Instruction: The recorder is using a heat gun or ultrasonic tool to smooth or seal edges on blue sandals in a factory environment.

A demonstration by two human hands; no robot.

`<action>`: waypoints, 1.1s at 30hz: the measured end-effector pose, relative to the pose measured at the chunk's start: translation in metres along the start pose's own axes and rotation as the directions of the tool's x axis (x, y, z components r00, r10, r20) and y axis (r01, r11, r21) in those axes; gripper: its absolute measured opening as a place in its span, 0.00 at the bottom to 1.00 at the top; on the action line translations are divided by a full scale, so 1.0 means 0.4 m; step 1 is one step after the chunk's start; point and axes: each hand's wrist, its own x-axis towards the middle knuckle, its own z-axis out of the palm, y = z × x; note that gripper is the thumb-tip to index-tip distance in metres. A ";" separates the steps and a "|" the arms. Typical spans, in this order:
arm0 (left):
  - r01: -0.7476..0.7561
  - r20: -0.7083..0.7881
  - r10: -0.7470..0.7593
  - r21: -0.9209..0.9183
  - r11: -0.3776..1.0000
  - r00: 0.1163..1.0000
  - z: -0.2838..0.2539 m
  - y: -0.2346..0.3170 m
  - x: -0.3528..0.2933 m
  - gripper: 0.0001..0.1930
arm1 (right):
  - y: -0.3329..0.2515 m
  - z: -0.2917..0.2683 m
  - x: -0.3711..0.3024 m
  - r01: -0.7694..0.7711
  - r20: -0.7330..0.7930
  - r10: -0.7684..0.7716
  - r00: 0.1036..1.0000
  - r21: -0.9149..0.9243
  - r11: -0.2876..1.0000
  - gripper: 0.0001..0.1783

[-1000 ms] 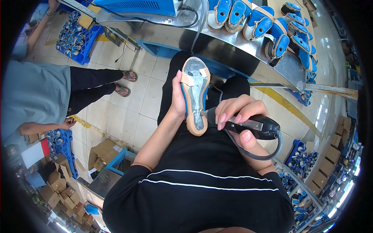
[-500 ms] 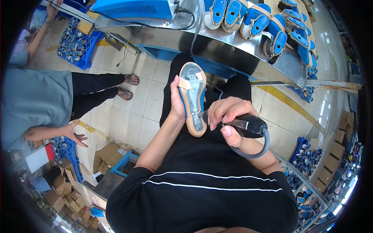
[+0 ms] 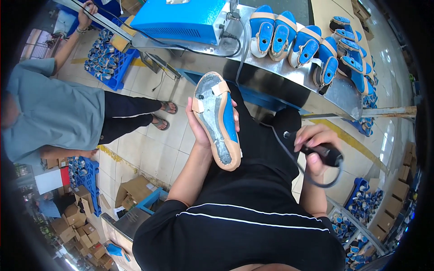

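My left hand [image 3: 199, 125] is closed around a blue and tan shoe [image 3: 219, 131], its grey underside turned up toward me. Two pale strap ends lie folded over the front part of that underside. To the right, well apart from the shoe, my right hand [image 3: 316, 142] grips a black corded handheld rotary tool [image 3: 326, 152]. A grey cable loops from the tool's rear end. The tool's tip points left, over my right leg, and touches nothing.
A metal bench [image 3: 289, 74] ahead carries a blue box-shaped machine [image 3: 181, 22] and a row of blue shoes [image 3: 279, 39]. A person in a grey-green shirt [image 3: 54, 108] stands at left. Blue crates [image 3: 120, 67] of shoe parts and cardboard boxes [image 3: 133, 187] stand around.
My right hand has drawn the rotary tool off the shoe's heel, away to the right. The shoe has tilted in my left hand, showing more blue side. The other person's lower hand has moved back.
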 end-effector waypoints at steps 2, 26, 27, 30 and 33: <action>-0.012 0.050 0.012 0.002 1.000 0.999 0.029 0.013 0.004 0.51 | -0.019 0.010 0.021 0.003 0.169 0.024 0.985 -0.155 0.988 0.14; -0.105 0.130 0.038 0.561 0.821 0.991 0.514 -0.085 0.184 0.31 | -0.194 -0.193 -0.073 0.357 0.025 -0.360 0.933 0.085 0.930 0.13; -0.022 0.133 -0.075 0.611 0.791 0.988 0.539 -0.115 0.202 0.31 | -0.213 -0.221 -0.094 0.349 -0.018 -0.349 0.937 0.048 0.936 0.11; 0.003 0.197 -0.260 0.792 0.611 0.945 0.594 -0.183 0.295 0.34 | -0.241 -0.259 -0.149 0.382 -0.134 -0.371 0.919 0.067 0.922 0.13; -0.499 0.485 -0.229 0.867 -0.004 0.844 0.664 -0.307 0.339 0.62 | -0.248 -0.274 -0.197 0.396 -0.276 -0.360 0.891 0.086 0.914 0.14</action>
